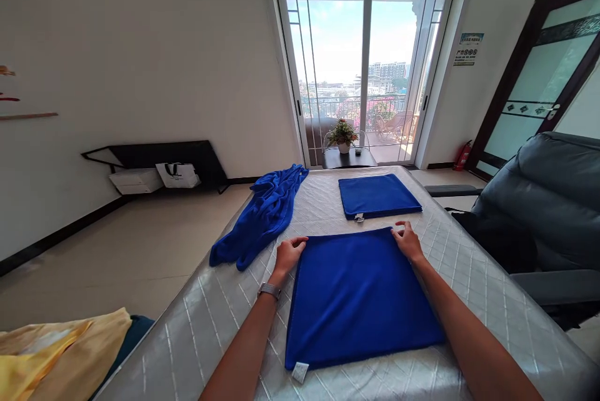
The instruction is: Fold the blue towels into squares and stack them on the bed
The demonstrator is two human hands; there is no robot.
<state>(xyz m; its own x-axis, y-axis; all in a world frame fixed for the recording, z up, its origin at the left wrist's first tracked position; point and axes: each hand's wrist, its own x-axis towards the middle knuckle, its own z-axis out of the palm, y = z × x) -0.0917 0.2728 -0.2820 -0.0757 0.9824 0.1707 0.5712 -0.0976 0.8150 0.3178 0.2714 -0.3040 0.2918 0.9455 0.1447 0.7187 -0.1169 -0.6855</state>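
A blue cloth (360,301), folded to a flat rectangle with a white label at its near left corner, lies on the mattress (197,320). My left hand (288,256) pinches its far left corner between thumb and fingers. At the far right corner, my right hand (407,241) grips the edge the same way, with some fingers raised. Just beyond it rests a second folded blue cloth (379,195), its label facing me. To the left of my left hand, a crumpled blue cloth (267,213) lies along the mattress edge.
A dark armchair (553,195) stands close on the right. Yellow and tan fabrics (70,351) are at the lower left. Beyond the mattress a small table (349,158) holds a potted plant (344,135), before sliding glass doors (365,64).
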